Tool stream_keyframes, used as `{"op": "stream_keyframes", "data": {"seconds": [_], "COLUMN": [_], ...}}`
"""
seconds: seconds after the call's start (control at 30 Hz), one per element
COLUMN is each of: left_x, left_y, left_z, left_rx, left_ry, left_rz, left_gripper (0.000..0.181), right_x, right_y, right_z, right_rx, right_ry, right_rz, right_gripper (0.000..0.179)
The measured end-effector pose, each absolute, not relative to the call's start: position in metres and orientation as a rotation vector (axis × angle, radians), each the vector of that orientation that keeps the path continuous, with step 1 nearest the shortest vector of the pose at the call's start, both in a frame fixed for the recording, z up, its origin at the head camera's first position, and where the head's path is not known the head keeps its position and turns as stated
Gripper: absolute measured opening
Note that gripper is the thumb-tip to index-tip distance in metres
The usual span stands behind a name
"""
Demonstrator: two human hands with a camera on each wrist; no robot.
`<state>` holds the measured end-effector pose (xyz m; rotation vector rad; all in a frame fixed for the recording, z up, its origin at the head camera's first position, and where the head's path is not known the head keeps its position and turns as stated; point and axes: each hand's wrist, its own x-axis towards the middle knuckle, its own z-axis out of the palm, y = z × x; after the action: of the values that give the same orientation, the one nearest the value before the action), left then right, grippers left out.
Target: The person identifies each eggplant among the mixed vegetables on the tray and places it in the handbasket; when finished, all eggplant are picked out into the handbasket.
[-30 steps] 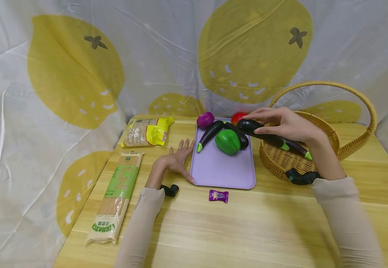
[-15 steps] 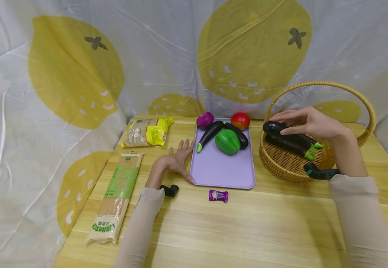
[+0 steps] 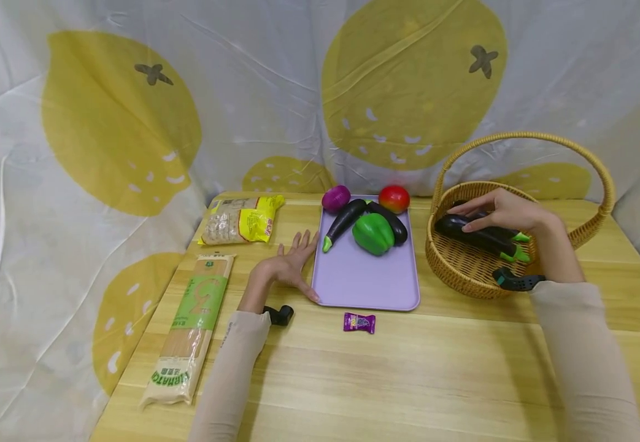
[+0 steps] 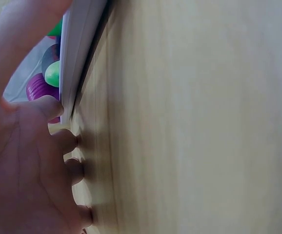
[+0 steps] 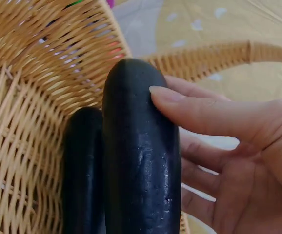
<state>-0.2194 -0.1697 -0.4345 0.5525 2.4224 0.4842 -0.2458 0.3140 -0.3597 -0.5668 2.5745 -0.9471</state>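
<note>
Inside the basket [image 3: 458, 277], the right hand [image 3: 518, 212] pinches an eggplant [image 5: 138, 146], not yet let go, beside what, half hidden, seems another [image 5: 82, 170], while two eggplants [image 3: 344, 222] and a pepper [image 3: 373, 234] lie untouched on the tray [image 3: 366, 282] by the spread left hand [image 3: 286, 267].

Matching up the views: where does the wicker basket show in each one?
Head: the wicker basket sits right of centre, around mid-height, to the right of the purple tray.
Left wrist: not in it; the left hand and the tray's edge show instead.
Right wrist: the basket takes up much of the left half, behind the held eggplant.
Shared landmark: the lemon-print cloth, apparently only a pale sliver in the left wrist view.
</note>
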Motion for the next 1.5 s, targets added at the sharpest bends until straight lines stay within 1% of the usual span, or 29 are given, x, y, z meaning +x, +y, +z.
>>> {"op": "stream_keyframes", "data": {"seconds": [0.4,0.7,1.07,1.5], "left_x": [-0.219,-0.219,-0.218,-0.219], "left_y": [-0.167,-0.168,-0.169,-0.17], "left_z": [-0.432,-0.433,-0.432,-0.433], "left_rx": [0.539,0.539,0.533,0.549], "left_ry": [2.421,2.419,2.417,2.42], "left_rz": [0.459,0.455,0.48,0.475], "left_gripper": [0.15,0.151,0.151,0.152], "right_x": [-0.255,-0.255,-0.258,-0.263], "right_y": [0.308,0.299,0.297,0.283], "right_z": [-0.373,-0.371,-0.374,-0.372], "right_rx": [-0.588,-0.644,-0.6,-0.523], "right_ry": [2.51,2.496,2.538,2.53], "right_rz": [-0.947,-0.868,-0.829,-0.775], "right_gripper": [0.043,0.04,0.038,0.039]}}
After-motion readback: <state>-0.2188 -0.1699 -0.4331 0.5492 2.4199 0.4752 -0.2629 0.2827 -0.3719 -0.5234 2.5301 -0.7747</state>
